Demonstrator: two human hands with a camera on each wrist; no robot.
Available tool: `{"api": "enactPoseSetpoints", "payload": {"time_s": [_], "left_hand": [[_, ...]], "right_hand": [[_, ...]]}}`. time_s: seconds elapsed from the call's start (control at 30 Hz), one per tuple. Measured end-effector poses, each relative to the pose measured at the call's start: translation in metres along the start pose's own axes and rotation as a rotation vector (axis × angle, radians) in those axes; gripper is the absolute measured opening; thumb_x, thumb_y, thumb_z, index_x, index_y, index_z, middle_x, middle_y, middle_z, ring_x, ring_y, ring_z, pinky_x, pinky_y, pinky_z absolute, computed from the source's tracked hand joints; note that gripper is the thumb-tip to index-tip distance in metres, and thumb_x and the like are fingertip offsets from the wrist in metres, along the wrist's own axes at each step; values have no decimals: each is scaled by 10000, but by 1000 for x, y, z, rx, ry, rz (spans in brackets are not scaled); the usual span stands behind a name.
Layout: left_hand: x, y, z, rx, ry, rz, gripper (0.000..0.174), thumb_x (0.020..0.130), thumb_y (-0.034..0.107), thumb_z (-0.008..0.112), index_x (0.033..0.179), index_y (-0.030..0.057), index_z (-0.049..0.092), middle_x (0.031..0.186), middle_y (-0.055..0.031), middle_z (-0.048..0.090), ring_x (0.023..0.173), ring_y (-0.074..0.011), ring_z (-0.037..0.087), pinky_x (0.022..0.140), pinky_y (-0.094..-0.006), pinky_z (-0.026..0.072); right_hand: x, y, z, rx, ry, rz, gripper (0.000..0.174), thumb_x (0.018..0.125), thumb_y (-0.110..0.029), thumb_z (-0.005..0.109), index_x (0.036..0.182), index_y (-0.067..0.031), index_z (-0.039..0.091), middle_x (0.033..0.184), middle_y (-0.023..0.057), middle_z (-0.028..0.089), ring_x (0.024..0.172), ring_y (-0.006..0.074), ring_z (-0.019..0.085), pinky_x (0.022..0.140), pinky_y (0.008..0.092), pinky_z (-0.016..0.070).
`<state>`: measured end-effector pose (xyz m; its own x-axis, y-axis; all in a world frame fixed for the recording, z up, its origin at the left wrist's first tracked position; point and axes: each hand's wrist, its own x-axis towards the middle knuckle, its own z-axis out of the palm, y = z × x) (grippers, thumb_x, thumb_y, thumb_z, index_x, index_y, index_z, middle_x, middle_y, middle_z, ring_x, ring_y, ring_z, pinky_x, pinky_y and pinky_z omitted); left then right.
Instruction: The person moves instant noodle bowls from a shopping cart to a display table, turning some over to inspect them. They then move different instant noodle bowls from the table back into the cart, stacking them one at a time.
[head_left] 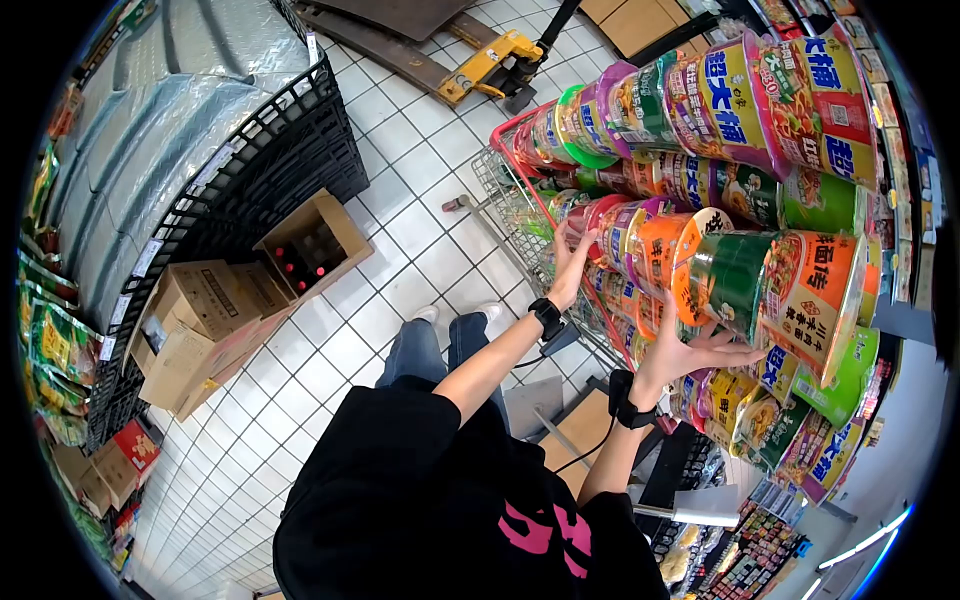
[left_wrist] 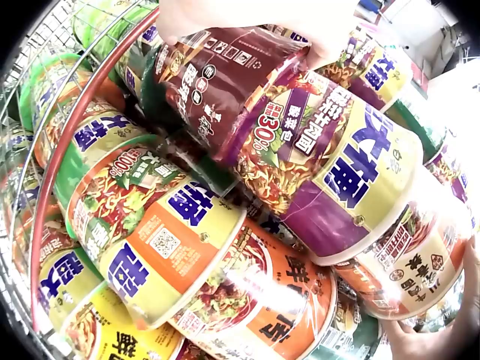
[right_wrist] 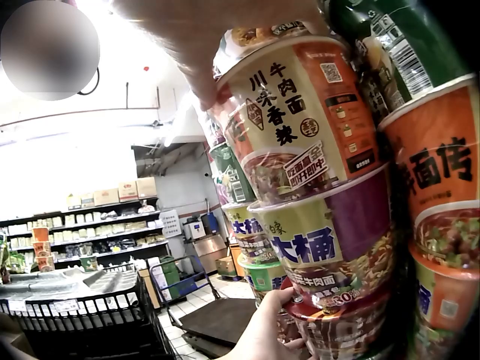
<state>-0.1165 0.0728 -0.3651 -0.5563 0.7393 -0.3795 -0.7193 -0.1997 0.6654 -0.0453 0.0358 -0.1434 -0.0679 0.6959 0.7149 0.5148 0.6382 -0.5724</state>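
Several instant noodle buckets lie end to end in a row in the shopping cart. My left hand (head_left: 572, 265) grips the dark red noodle bucket (left_wrist: 217, 82) at the row's near-cart-rim end. Beside it comes a purple and yellow bucket (left_wrist: 330, 165), then a beige and orange bucket (right_wrist: 296, 112). My right hand (head_left: 690, 352) holds that beige and orange bucket from the side, its thumb and fingers spread around it. Farther along the same row are a green bucket (head_left: 728, 280) and another orange bucket (head_left: 815, 295). Both wrists wear black straps.
The cart's red rim (head_left: 525, 175) runs beside the left hand. More bucket rows (head_left: 720, 100) lie on both sides of the held one. A yellow pallet jack (head_left: 495, 65) stands behind the cart. Cardboard boxes (head_left: 210, 315) and a black crate (head_left: 320, 130) stand across the tiled floor.
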Motion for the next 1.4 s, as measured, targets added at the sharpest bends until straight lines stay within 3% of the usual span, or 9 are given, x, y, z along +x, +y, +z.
{"api": "enactPoseSetpoints", "payload": {"time_s": [0.23, 0.4, 0.53, 0.77, 0.83, 0.93, 1.03, 1.2, 1.4], "left_hand": [[-3, 3, 4, -32, 38, -10, 971, 848, 576, 662, 1504, 54, 173, 1510, -151, 247, 1414, -265, 230, 1151, -381, 210], [-10, 13, 13, -46, 148, 15, 854, 865, 441, 719, 1442, 9, 260, 1319, -122, 440, 1194, -204, 442, 1015, -329, 352], [-12, 13, 17, -51, 195, 13, 766, 882, 399, 715, 1399, 10, 304, 1229, -97, 490, 1111, -178, 483, 941, -304, 395], [-19, 24, 16, -74, 112, 7, 746, 914, 407, 674, 1410, 13, 280, 1268, -89, 444, 1184, -181, 445, 1042, -303, 328], [-21, 30, 16, -45, 61, -14, 806, 919, 437, 656, 1448, 3, 230, 1346, -113, 412, 1277, -204, 395, 1102, -321, 273], [-25, 38, 18, 49, 12, 6, 987, 896, 544, 620, 1528, 21, 71, 1564, -201, 125, 1471, -272, 104, 1185, -381, 116], [-32, 57, 24, 116, 9, 65, 979, 903, 535, 615, 1530, 16, 71, 1565, -197, 125, 1466, -270, 122, 1184, -381, 121], [-40, 73, 25, 132, -59, 85, 938, 921, 504, 611, 1525, -9, 108, 1558, -194, 164, 1451, -250, 162, 1172, -358, 150], [-46, 72, 20, 154, -90, 77, 901, 934, 442, 622, 1538, 28, 96, 1577, -183, 141, 1455, -262, 153, 1169, -375, 159]], "right_hand": [[2, 0, -2, 20, 13, 50, 1381, 654, -149, 902, 1503, -132, -187, 1565, 204, -61, 1422, 365, 195, 1145, 574, 294], [6, 3, -4, 18, -16, 14, 1357, 676, -142, 890, 1507, -126, -182, 1557, 205, -99, 1443, 377, 114, 1176, 588, 188], [6, 9, -5, -3, -1, -13, 1396, 635, -118, 910, 1495, -71, -189, 1551, 251, -26, 1437, 379, 130, 1159, 602, 217], [8, 5, -9, 57, -54, -4, 1371, 673, -78, 882, 1501, -107, -211, 1560, 239, -123, 1460, 359, 37, 1181, 558, 125], [5, 5, -9, -14, -6, 10, 1405, 646, -104, 904, 1483, -43, -223, 1552, 258, -40, 1444, 357, 116, 1178, 560, 182], [3, -1, -6, 170, -36, 131, 1398, 672, -67, 874, 1475, -58, -271, 1565, 242, -106, 1461, 367, 60, 1190, 545, 103], [0, -1, -9, 52, -60, 89, 1370, 719, -94, 859, 1465, -51, -288, 1561, 282, -36, 1446, 351, 146, 1161, 486, 227], [-4, 3, -11, 71, -40, 130, 1412, 699, -200, 883, 1449, -6, -297, 1564, 293, -34, 1460, 361, 117, 1183, 460, 128], [-4, -7, -16, 126, -31, 177, 1405, 689, -212, 892, 1460, 20, -260, 1563, 303, -22, 1463, 363, 105, 1184, 450, 138]]}}
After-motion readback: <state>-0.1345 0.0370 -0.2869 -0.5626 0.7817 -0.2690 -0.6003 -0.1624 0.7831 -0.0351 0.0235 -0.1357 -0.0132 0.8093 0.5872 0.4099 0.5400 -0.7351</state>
